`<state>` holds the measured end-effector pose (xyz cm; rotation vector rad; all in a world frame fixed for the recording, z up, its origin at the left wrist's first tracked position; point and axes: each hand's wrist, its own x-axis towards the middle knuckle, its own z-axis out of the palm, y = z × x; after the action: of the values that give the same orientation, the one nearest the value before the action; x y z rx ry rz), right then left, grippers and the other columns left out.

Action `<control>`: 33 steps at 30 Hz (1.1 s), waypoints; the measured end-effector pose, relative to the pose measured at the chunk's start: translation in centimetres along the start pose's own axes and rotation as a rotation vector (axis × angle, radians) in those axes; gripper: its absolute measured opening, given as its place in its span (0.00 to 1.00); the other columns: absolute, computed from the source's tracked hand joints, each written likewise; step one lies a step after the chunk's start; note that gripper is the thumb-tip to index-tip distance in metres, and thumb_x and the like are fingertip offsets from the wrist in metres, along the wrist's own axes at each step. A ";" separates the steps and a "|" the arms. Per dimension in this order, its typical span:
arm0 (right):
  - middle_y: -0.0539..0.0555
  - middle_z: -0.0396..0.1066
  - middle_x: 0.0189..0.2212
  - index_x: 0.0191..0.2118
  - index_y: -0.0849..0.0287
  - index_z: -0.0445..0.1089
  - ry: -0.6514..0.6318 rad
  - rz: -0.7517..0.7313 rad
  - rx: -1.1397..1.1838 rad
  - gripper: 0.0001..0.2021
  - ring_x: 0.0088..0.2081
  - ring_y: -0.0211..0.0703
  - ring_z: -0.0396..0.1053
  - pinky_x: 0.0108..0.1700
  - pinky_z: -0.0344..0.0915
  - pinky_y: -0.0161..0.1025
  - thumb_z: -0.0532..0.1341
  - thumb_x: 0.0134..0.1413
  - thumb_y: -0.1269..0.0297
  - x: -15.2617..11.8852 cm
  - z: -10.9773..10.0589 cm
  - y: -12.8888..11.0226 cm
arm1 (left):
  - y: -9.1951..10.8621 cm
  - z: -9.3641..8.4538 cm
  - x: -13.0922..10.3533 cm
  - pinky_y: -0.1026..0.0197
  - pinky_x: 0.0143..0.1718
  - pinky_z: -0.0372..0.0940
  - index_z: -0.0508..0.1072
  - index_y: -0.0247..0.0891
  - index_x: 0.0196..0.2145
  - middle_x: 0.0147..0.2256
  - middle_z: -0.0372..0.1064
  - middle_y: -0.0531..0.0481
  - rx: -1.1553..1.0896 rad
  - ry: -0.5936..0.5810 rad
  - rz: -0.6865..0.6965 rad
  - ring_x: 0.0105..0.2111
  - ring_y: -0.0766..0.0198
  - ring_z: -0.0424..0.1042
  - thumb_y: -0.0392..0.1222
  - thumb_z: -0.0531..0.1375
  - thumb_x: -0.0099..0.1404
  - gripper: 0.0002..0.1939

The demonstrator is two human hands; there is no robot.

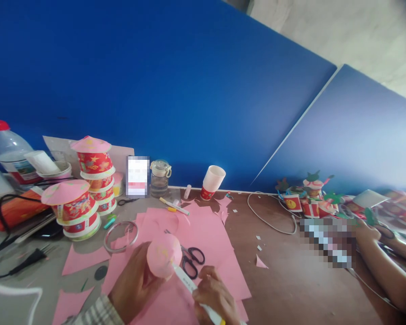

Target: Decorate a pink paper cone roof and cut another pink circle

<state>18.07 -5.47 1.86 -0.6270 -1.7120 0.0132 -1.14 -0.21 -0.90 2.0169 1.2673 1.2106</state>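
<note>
My left hand (pixel 132 282) grips a round pink paper piece (pixel 163 255) from its left side, with the thumb beneath. Faint yellow marks show on its face; whether a cup sits behind it I cannot tell. In my right hand (pixel 214 293) is a white marker (pixel 186 280), its tip at the lower right of the pink piece. Scissors with black handles (pixel 193 262) lie just behind, partly covered by the piece. Under both hands are overlapping pink paper sheets (pixel 219 253). Another marker (pixel 174 206) lies at their far edge, beside a yellow cap (pixel 171 209).
Red paper-cup towers with pink cone roofs (pixel 96 162) stand at the left, near a plastic bottle (pixel 11 153) and a roll of tape (pixel 121 236). A water jar (pixel 160 178) and stacked cups (pixel 213 180) stand by the blue partition. At right, another person's arm (pixel 385 266) reaches in.
</note>
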 end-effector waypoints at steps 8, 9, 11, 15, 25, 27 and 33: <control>0.49 0.69 0.16 0.33 0.60 0.69 0.006 -0.009 -0.005 0.06 0.13 0.36 0.63 0.22 0.68 0.39 0.56 0.54 0.65 0.0 0.2 0.0 | -0.2 0.0 -0.2 0.52 0.36 0.68 0.62 0.46 0.41 0.37 0.67 0.49 -0.001 -0.011 0.001 0.38 0.52 0.66 0.47 0.66 0.40 0.29; 0.49 0.69 0.16 0.33 0.60 0.69 0.010 -0.010 0.000 0.06 0.13 0.36 0.63 0.22 0.68 0.39 0.56 0.54 0.66 -0.1 0.2 0.1 | -0.2 0.0 -0.2 0.51 0.36 0.67 0.62 0.46 0.42 0.37 0.67 0.48 -0.004 -0.017 0.000 0.38 0.52 0.66 0.47 0.65 0.41 0.29; 0.49 0.69 0.15 0.33 0.60 0.69 0.013 -0.002 0.007 0.06 0.12 0.37 0.63 0.22 0.68 0.40 0.57 0.54 0.66 -0.4 0.3 0.2 | -0.2 -0.1 -0.2 0.50 0.36 0.67 0.61 0.46 0.42 0.38 0.67 0.48 -0.014 -0.027 0.000 0.38 0.51 0.66 0.48 0.65 0.41 0.29; 0.48 0.70 0.15 0.34 0.57 0.69 0.002 -0.003 -0.017 0.06 0.12 0.37 0.62 0.21 0.68 0.42 0.56 0.54 0.65 -0.8 0.3 0.2 | -0.1 -0.2 -0.1 0.49 0.35 0.67 0.61 0.46 0.42 0.38 0.67 0.47 -0.019 -0.031 0.015 0.38 0.50 0.66 0.49 0.64 0.41 0.29; 0.49 0.70 0.15 0.31 0.60 0.69 0.030 0.001 -0.019 0.08 0.12 0.36 0.62 0.24 0.69 0.42 0.55 0.56 0.64 0.4 0.1 -0.3 | 0.3 -0.2 0.0 0.54 0.35 0.68 0.62 0.47 0.41 0.36 0.68 0.49 -0.002 -0.019 0.015 0.37 0.53 0.67 0.49 0.65 0.41 0.28; 0.48 0.70 0.15 0.31 0.60 0.69 0.017 -0.001 -0.012 0.08 0.12 0.36 0.62 0.25 0.69 0.42 0.55 0.56 0.64 0.2 0.1 -0.3 | 0.1 -0.2 0.0 0.53 0.35 0.68 0.63 0.46 0.41 0.36 0.68 0.49 -0.014 -0.023 0.011 0.37 0.53 0.67 0.49 0.65 0.41 0.28; 0.47 0.69 0.15 0.30 0.59 0.69 0.047 0.051 -0.042 0.08 0.12 0.36 0.62 0.27 0.69 0.44 0.56 0.55 0.63 -0.1 0.0 -0.4 | -0.3 0.0 -0.1 0.53 0.35 0.68 0.62 0.46 0.41 0.36 0.68 0.49 0.004 -0.014 0.008 0.37 0.53 0.67 0.48 0.66 0.39 0.30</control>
<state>17.94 -5.88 1.96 -0.6965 -1.6540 -0.0014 -1.31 -0.17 -1.22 2.0320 1.2566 1.1968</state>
